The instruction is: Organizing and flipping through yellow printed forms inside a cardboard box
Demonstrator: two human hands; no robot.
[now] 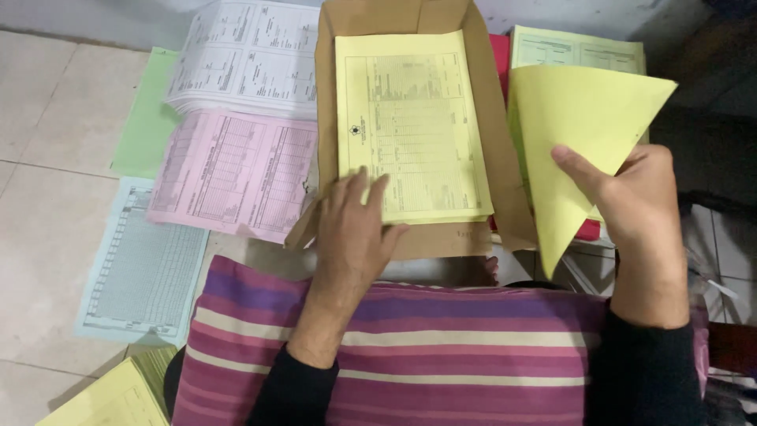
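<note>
Two hands work over paper here, and we start nearest, at the striped cushion [441, 347] that lies across the lap with both forearms resting on it. Our left hand [355, 229] lies flat and unclenched, fingers spread on the lower edge of the yellow stack [410, 118], gripping nothing. That stack sits in a shallow cardboard tray [505, 181] straight ahead of us, its long axis running away from us, printed side up, the head of the form at the far end. Our right hand [631, 197] pinches one loose yellow sheet [576, 126], lifted and curled, blank side toward us, its lowest corner pointing down toward the lap. This sheet hangs just to the right of the tray, so the stack lies to its left, and the right hand is the one nearer the sheet. Farther left on the tiled floor [47, 158] lie a blue sheet [142, 268], a pink pile [236, 173], a green sheet [146, 118] and a white pile [252, 55].
</note>
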